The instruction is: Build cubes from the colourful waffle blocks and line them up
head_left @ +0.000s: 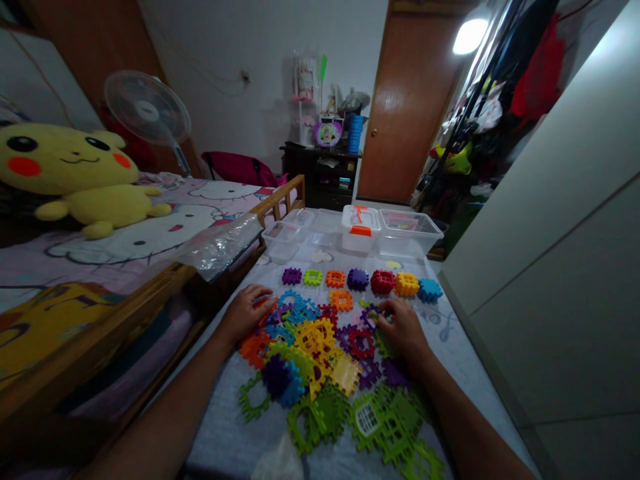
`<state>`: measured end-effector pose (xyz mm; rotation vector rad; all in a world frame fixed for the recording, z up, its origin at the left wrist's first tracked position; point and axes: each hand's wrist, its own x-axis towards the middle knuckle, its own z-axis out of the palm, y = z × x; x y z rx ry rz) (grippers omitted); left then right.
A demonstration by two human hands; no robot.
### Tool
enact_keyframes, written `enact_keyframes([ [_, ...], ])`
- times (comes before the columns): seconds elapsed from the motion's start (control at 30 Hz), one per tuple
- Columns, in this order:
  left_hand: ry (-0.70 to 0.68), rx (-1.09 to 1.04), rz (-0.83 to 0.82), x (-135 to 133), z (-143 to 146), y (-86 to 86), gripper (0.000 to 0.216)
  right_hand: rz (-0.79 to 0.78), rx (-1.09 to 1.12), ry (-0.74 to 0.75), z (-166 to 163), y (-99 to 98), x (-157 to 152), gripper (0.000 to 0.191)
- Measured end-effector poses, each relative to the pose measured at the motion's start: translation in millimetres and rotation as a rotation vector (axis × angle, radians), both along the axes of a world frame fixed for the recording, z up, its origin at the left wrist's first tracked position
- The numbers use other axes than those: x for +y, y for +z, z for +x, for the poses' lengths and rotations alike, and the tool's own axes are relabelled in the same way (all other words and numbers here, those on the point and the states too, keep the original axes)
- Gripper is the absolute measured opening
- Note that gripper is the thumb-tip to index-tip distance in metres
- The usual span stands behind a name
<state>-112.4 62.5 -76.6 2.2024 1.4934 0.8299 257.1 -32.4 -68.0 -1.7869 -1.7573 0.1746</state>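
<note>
My left hand (246,312) is at the left edge of a loose pile of toothed plastic tiles, its fingers closed about an orange notched tile (269,309). On the other side, my right hand (403,325) has curled fingers at a purple notched tile (369,316). Between the hands lie mixed tiles, among them yellow pieces (315,339), a red frame tile (361,343) and blue ones (301,309). Many green tiles (334,410) spread nearest me. Beyond the pile runs a row of sorted stacks, including a red stack (383,281) and a light-blue stack (430,290).
Clear plastic boxes (411,233) and a white-lidded box with orange latches (361,230) stand at the table's far end. A wooden bed rail (100,320) borders the left side, a pale cabinet (560,267) the right. A plush toy (95,170) sits on the bed.
</note>
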Motion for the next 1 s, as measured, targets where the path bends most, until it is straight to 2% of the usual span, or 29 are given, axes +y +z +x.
enact_keyframes([
  [0.13,0.005,0.002,-0.003,-0.2,-1.1,0.1,0.041,-0.034,0.128,-0.091,7.3,5.0,-1.3,0.016],
  [0.23,-0.004,-0.004,0.003,0.0,-2.1,-0.8,0.040,-0.011,0.054,-0.065,8.1,7.5,-2.6,0.017],
  [0.37,-0.012,-0.014,0.013,1.1,-3.4,-3.5,0.039,-0.005,-0.050,0.203,-4.5,16.5,-13.4,0.013],
  [0.43,-0.011,-0.022,0.019,1.8,-3.7,-4.5,0.038,-0.084,-0.106,0.347,-14.2,22.5,-21.9,0.022],
  [0.53,-0.010,-0.038,0.023,2.5,-3.9,-5.1,0.040,-0.181,-0.188,0.421,-25.3,28.3,-31.6,0.035],
  [0.63,-0.014,-0.046,0.025,2.7,-4.0,-5.1,0.040,-0.199,-0.197,0.405,-28.2,28.2,-32.9,0.021],
  [0.77,-0.012,-0.043,0.018,2.8,-4.4,-5.1,0.039,-0.145,-0.110,0.359,-21.3,23.9,-26.4,0.010],
  [1.0,-0.014,-0.025,0.003,3.9,-5.7,-6.8,0.038,-0.109,0.216,0.094,-4.6,17.8,-17.6,0.018],
])
